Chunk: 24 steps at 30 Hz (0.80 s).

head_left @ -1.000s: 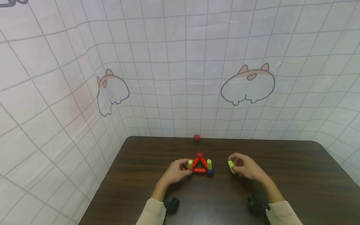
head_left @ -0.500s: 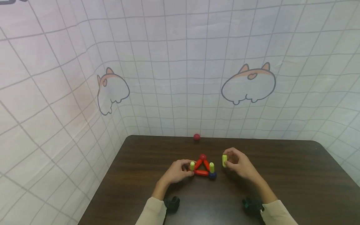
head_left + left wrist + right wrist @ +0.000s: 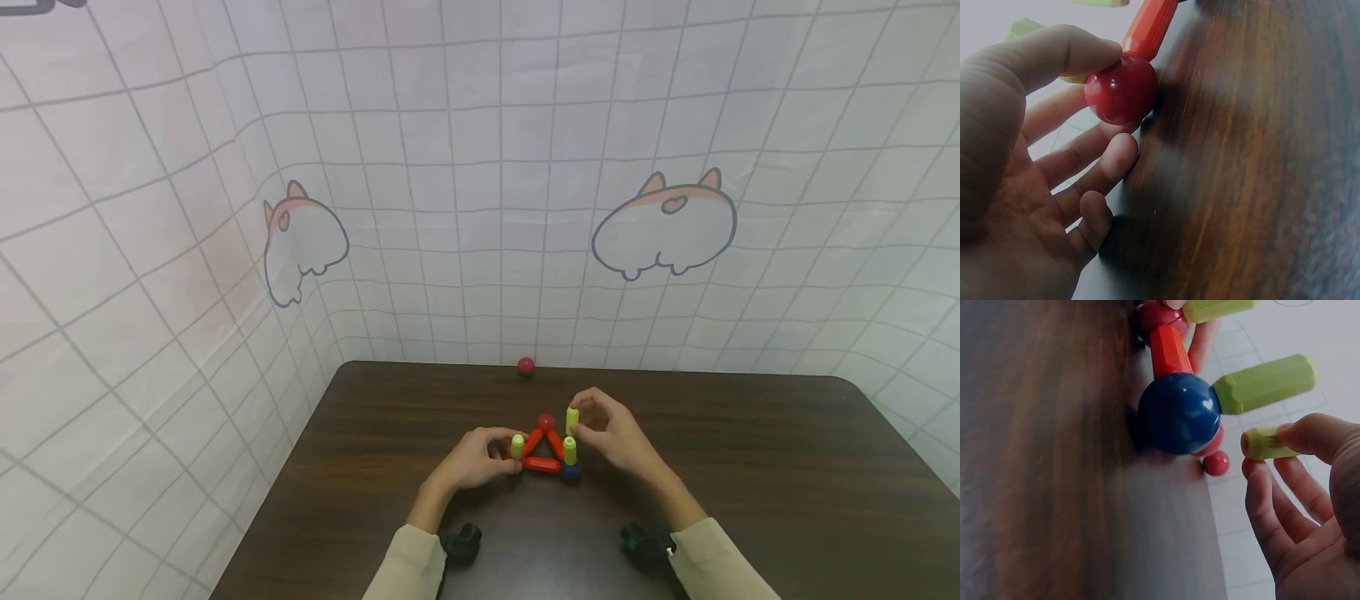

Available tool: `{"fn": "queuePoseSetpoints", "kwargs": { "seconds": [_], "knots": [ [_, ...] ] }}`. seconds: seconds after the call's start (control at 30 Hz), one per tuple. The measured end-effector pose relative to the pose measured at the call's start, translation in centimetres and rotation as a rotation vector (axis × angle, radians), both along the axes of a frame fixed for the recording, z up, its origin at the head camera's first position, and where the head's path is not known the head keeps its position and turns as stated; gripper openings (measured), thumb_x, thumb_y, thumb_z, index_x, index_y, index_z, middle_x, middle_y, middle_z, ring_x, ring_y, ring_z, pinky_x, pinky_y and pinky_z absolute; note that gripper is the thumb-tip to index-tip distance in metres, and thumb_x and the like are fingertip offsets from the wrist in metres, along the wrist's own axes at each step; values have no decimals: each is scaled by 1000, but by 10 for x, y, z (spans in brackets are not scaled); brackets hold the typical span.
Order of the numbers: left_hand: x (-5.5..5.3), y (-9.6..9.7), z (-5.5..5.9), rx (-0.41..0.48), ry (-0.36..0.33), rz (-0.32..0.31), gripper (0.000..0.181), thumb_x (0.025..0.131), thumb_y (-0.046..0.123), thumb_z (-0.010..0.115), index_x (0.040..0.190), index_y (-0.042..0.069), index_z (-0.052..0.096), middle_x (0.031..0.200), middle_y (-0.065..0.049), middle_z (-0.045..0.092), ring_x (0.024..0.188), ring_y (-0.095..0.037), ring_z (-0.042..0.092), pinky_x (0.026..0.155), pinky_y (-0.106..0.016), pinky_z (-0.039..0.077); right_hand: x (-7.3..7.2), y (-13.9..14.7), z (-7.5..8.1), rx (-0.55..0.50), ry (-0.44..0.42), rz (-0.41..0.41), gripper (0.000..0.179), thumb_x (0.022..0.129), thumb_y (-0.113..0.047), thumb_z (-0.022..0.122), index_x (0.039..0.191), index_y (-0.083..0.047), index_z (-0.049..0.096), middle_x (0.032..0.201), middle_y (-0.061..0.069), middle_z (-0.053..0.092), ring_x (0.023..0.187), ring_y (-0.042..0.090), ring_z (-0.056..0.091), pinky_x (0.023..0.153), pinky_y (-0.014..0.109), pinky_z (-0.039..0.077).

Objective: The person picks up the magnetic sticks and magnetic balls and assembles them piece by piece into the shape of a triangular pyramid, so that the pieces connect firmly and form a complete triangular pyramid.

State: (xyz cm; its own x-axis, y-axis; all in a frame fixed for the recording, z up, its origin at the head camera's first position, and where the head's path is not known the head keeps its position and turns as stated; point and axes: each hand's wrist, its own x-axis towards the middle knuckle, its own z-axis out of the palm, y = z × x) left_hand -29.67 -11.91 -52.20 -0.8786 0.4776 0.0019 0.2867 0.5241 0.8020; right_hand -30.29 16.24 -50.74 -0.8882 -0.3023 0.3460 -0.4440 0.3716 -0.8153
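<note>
A triangle of red rods (image 3: 542, 464) joined at ball corners lies on the table. My left hand (image 3: 476, 457) grips its left corner, a red ball (image 3: 1121, 92), between thumb and fingers. One yellow-green rod (image 3: 517, 447) rises from that ball; another upright yellow-green rod (image 3: 570, 451) stands on the blue ball (image 3: 1179, 414) at the right corner. The far corner is a red ball (image 3: 546, 422). Between thumb and fingertips, my right hand (image 3: 618, 435) pinches a loose yellow-green rod (image 3: 1263, 443), held upright just behind the blue corner, its lower end near the far ball.
A loose red ball (image 3: 526, 366) sits at the table's back edge. The dark wooden table (image 3: 787, 467) meets a white gridded cloth (image 3: 465, 208) behind and at the sides. Dark wrist devices (image 3: 461, 543) sit by both sleeves.
My right hand has moved left with its yellow-green rod, turning it upright, and now reaches the triangle. The triangle has shifted slightly right and nearer, with my left hand still on its corner.
</note>
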Motion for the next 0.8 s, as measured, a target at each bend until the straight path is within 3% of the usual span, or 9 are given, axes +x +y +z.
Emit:
{"fn": "queuePoseSetpoints", "kwargs": {
  "seconds": [0.13, 0.23, 0.47, 0.8],
  "knots": [
    [0, 0, 0, 0, -4, 7, 41, 88, 25, 79, 128, 20, 71, 85, 5, 63, 66, -10, 55, 55, -24, 44, -1, -13, 16, 19, -10, 6, 28, 90, 2, 72, 115, -4, 59, 103, 19, 72, 90, 29, 69, 78, 36, 54],
    [-1, 0, -1, 0, -3, 6, 41, 88, 26, 79, 128, 20, 71, 84, 5, 64, 66, -10, 55, 55, -24, 45, -7, -19, 19, 44, -7, 12, 28, 90, 2, 72, 114, -5, 59, 104, 18, 72, 94, 31, 70, 81, 42, 53],
    [-1, -1, -2, 1, 5, -6, 41, 89, 27, 80, 128, 19, 71, 90, 5, 64, 67, -9, 56, 56, -23, 46, -24, -25, 8, 84, 33, 35, 28, 90, -2, 74, 110, -15, 58, 109, 8, 70, 104, 30, 71, 89, 51, 56],
    [-1, 0, -2, 5, 6, -9, 41, 88, 27, 80, 127, 19, 71, 91, 5, 65, 67, -8, 56, 57, -23, 46, -30, -29, 4, 91, 55, 41, 28, 88, 0, 75, 107, -14, 59, 102, 4, 69, 96, 20, 69, 86, 41, 55]
  ]
}}
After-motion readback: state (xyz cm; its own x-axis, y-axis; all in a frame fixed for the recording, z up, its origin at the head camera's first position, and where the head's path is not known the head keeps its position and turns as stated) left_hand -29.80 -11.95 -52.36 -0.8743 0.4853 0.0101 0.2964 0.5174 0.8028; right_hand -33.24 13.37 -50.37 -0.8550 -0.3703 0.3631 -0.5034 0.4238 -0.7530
